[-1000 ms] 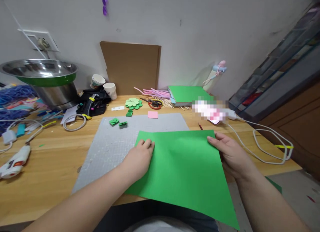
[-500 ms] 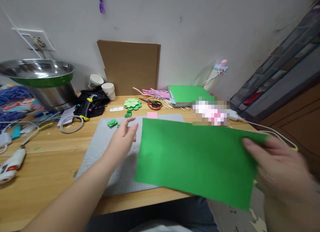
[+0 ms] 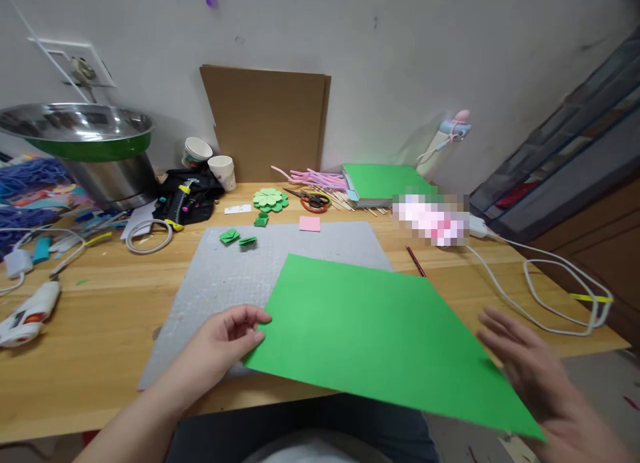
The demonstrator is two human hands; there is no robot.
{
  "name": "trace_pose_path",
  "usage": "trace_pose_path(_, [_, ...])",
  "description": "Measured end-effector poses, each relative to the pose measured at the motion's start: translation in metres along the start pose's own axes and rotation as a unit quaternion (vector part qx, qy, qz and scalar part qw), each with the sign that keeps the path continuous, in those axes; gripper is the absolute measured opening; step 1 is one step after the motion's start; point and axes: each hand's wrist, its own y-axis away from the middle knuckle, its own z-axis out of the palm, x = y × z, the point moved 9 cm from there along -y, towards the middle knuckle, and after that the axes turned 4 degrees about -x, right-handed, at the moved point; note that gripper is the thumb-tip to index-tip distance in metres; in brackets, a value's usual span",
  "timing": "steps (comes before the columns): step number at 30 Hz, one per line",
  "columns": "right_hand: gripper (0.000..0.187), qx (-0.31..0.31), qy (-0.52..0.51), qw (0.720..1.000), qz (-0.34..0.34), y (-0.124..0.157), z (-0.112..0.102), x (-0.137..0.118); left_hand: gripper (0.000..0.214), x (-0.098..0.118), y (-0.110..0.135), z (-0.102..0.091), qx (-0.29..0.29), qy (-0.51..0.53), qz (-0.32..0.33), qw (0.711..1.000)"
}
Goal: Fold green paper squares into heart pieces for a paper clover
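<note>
A large green paper sheet (image 3: 370, 330) lies slanted over the grey cutting mat (image 3: 225, 283) and juts past the table's front edge. My left hand (image 3: 225, 340) pinches the sheet's left edge, fingers curled round it. My right hand (image 3: 540, 376) is blurred, with its fingers spread beside the sheet's right edge, and it holds nothing that I can see. Two small folded green pieces (image 3: 229, 236) rest at the mat's far left, and a pink paper square (image 3: 309, 224) sits at its far edge.
A glue gun (image 3: 27, 313) and cables lie at the left, a steel bowl (image 3: 75, 126) behind them. Paper cups (image 3: 223, 170), a green paper flower (image 3: 270, 199), scissors (image 3: 313, 200), cardboard (image 3: 265, 120) and a green-topped stack (image 3: 383, 182) line the back. A white cable (image 3: 550, 283) loops at the right.
The sheet was lifted to the right in my right hand, then came back down onto the mat. My left hand took its left edge again; my right hand let go.
</note>
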Motion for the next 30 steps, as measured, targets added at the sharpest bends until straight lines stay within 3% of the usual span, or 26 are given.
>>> trace_pose_path(2, [0.050, -0.018, -0.038, 0.992, 0.115, -0.003, 0.013, 0.023, 0.030, -0.006, 0.000, 0.007, -0.018, -0.028, -0.020, 0.999])
trace_pose_path(4, [0.047, -0.033, -0.138, 0.968, 0.208, -0.005, 0.028, 0.040, 0.036, -0.010, 0.001, 0.013, -0.050, -0.045, -0.039, 0.997])
trace_pose_path(6, [0.047, -0.063, -0.228, 0.938, 0.252, -0.010, 0.045, 0.043, 0.040, -0.012, 0.003, 0.017, -0.082, -0.059, -0.052, 0.994])
trace_pose_path(9, [0.049, -0.084, -0.248, 0.933, 0.248, -0.029, 0.057, 0.039, 0.041, -0.013, 0.006, 0.017, -0.114, -0.116, -0.060, 0.985])
trace_pose_path(12, [0.056, -0.128, -0.200, 0.945, 0.225, -0.053, 0.069, 0.036, 0.043, 0.005, 0.002, 0.001, -0.037, -0.277, -0.004, 0.960])
trace_pose_path(15, [0.054, -0.133, -0.141, 0.965, 0.174, -0.082, 0.072, 0.032, 0.045, 0.044, -0.008, -0.002, 0.091, -0.460, 0.111, 0.876])
trace_pose_path(16, [0.054, -0.127, -0.119, 0.973, 0.155, -0.092, 0.073, 0.030, 0.043, 0.053, -0.016, 0.010, 0.078, -0.508, 0.154, 0.844])
trace_pose_path(19, [0.054, -0.119, -0.098, 0.980, 0.130, -0.119, 0.079, 0.031, 0.035, 0.059, -0.046, 0.038, 0.035, -0.540, 0.192, 0.818])
trace_pose_path(22, [0.057, -0.138, -0.094, 0.977, 0.134, -0.135, 0.092, 0.036, 0.033, 0.059, -0.071, 0.051, 0.047, -0.566, 0.200, 0.799])
trace_pose_path(30, [0.052, -0.227, -0.051, 0.954, 0.189, -0.120, 0.098, 0.050, 0.037, 0.051, -0.083, 0.047, 0.069, -0.593, 0.210, 0.774])
